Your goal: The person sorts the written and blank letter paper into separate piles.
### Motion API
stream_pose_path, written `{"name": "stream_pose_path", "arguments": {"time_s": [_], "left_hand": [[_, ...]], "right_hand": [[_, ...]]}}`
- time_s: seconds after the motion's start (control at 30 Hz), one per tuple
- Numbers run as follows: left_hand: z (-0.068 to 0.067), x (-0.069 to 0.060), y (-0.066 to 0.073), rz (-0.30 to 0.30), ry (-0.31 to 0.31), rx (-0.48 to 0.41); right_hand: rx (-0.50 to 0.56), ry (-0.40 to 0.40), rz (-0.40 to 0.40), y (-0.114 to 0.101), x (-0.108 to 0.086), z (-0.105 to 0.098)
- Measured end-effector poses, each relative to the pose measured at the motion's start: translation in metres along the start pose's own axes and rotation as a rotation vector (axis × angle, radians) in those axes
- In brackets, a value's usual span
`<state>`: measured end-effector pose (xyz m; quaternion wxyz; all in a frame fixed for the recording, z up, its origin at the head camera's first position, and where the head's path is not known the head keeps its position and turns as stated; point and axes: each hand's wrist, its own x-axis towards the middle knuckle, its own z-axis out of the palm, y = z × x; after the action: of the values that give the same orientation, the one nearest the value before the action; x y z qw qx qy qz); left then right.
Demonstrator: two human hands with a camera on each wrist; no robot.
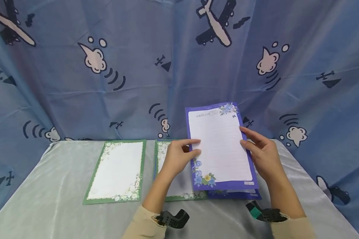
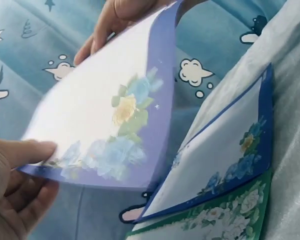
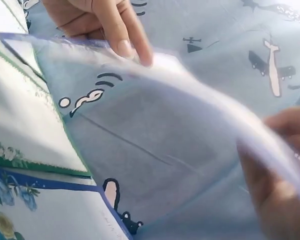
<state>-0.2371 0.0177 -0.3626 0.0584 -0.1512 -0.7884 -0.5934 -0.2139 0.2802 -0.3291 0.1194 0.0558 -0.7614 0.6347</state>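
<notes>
Purple-bordered sheet [image 1: 219, 144], left hand [image 1: 179, 156] and right hand [image 1: 263, 154] pinching its opposite edges, similar sheet [image 1: 234, 196] lying beneath it, two green-bordered sheets [image 1: 116, 171] to its left

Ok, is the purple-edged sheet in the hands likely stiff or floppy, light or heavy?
Probably floppy: in the right wrist view the sheet bows between left hand and right hand. Likely light: both merely pinch its edges. It looks thin edge-on, so squeezing may crease it.

Your left hand [image 1: 179, 154] and right hand [image 1: 262, 153] face each other, each pinching between thumb [image 1: 194, 153] and fingertips [image 1: 195, 141], while your left forearm [image 1: 159, 192] and right forearm [image 1: 285, 197] reach forward, slanting inward.
</notes>
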Motion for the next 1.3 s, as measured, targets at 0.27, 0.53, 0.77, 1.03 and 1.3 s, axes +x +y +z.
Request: {"name": "stream_pose_path", "arguments": {"time_s": [0.27,0.53,0.77,1.03,1.3], "left_hand": [[0.007,0.003,-0.003,-0.005,-0.004,-0.002],[0.011,0.005,-0.007,-0.032,0.009,-0.006],[0.020,0.002,-0.008,-0.056,0.015,-0.004],[0.032,0.001,-0.012,-0.052,0.072,0.019],[0.044,-0.001,-0.018,-0.045,0.034,0.072]], "right_hand": [[-0.248,0.023,0.026,0.008,0.005,-0.006],[-0.299,0.006,0.009,0.013,0.005,-0.005],[-0.313,0.022,0.029,0.017,0.008,-0.004],[-0.421,0.047,0.032,0.022,0.009,-0.002],[-0.499,0.049,0.054,0.029,0.009,-0.007]]}}
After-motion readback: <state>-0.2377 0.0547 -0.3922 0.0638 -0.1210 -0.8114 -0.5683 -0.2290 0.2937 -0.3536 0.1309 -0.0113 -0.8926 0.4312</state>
